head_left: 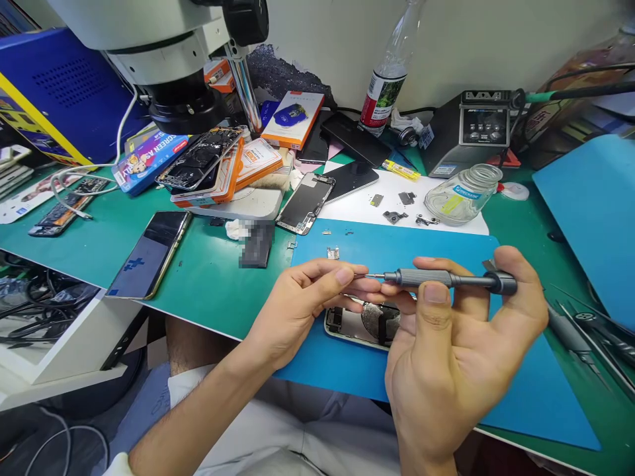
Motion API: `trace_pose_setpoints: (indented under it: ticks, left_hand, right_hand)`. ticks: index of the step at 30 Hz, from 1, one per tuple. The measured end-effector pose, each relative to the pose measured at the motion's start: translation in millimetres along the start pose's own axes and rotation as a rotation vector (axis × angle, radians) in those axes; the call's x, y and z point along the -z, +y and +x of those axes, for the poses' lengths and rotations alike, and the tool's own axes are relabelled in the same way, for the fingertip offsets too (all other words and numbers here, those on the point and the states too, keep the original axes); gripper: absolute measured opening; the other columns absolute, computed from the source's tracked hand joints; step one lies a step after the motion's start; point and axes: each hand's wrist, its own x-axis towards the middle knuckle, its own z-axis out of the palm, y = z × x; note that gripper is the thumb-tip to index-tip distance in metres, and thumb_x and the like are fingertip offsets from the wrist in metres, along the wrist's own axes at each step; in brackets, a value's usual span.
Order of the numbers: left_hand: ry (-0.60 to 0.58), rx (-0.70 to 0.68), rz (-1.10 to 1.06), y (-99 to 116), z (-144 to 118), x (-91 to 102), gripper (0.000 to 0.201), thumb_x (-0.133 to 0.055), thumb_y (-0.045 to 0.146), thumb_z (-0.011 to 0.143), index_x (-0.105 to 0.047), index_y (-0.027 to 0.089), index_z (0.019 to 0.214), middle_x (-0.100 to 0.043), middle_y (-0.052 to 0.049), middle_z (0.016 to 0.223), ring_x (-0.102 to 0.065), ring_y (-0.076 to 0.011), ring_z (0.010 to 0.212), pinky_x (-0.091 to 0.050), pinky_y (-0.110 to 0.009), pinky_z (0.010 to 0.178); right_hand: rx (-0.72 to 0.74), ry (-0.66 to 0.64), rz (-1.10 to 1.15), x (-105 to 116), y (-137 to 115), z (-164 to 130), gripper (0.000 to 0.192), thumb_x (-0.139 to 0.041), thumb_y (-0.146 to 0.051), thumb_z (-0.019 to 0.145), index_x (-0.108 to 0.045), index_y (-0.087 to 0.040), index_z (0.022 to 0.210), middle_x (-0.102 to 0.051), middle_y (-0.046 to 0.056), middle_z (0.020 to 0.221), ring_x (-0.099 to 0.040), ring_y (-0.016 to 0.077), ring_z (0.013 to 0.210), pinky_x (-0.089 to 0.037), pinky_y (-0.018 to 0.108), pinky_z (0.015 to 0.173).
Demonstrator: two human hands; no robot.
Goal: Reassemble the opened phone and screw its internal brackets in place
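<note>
My right hand [461,350] is wrapped round a grey precision screwdriver [424,277], which lies level and points left. At its tip, my left hand [302,304] pinches the thin metal bit between thumb and fingers. Below both hands an opened phone [342,324] rests on the blue mat [317,363]; my right hand and fingers cover part of it. Small metal parts [333,253] lie on the mat just beyond my left hand.
White paper [357,208] behind the mat bears small phone parts and a tipped glass jar [464,194]. A phone [149,254] lies at left. Stacked boxes stand beneath a microscope [183,99]. Tweezers [595,344] lie at right. A plastic bottle [384,86] stands behind.
</note>
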Motion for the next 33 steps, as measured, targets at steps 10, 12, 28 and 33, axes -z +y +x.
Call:
trace_pose_setpoints:
  ticks: [10,12,28,33]
  left_hand:
    - [0.008,-0.014,-0.004,-0.3,-0.3,-0.2,0.015,-0.085,0.039,0.1,-0.089,0.024,0.099,-0.088,-0.002,0.092,-0.08,-0.0075,0.08,-0.063,-0.013,0.081]
    - [-0.002,-0.017,-0.003,-0.2,-0.5,0.0,0.015,-0.085,0.039,0.1,-0.089,0.025,0.1,-0.088,-0.001,0.093,-0.08,-0.0073,0.08,-0.063,-0.013,0.082]
    - [-0.086,-0.06,0.069,-4.5,-6.1,2.2,0.015,-0.086,0.037,0.1,-0.089,0.028,0.112,-0.089,-0.001,0.11,-0.085,-0.013,0.102,-0.064,-0.017,0.088]
    - [-0.021,-0.075,0.1,-5.3,-4.5,1.9,0.012,-0.086,0.035,0.099,-0.09,0.028,0.109,-0.089,-0.001,0.102,-0.084,-0.0118,0.098,-0.064,-0.016,0.086]
  right_hand:
    - [0.045,0.002,-0.067,-1.7,-2.3,-2.6,0.062,-0.079,-0.026,0.1,-0.046,-0.024,0.152,-0.061,0.008,0.125,-0.069,0.0168,0.113,-0.069,0.028,0.076]
    - [0.041,0.01,-0.07,-1.8,-2.8,-2.8,0.061,-0.08,-0.026,0.1,-0.046,-0.025,0.151,-0.061,0.009,0.127,-0.069,0.0168,0.113,-0.069,0.028,0.076]
    - [-0.228,-0.073,0.183,11.6,4.9,9.1,0.066,-0.085,-0.034,0.094,-0.052,-0.027,0.15,-0.071,0.005,0.112,-0.071,0.0123,0.082,-0.061,0.023,0.064]
    - [-0.156,-0.063,0.118,9.4,2.1,4.2,0.062,-0.082,-0.035,0.097,-0.052,-0.03,0.151,-0.07,0.004,0.117,-0.071,0.0118,0.088,-0.066,0.025,0.076]
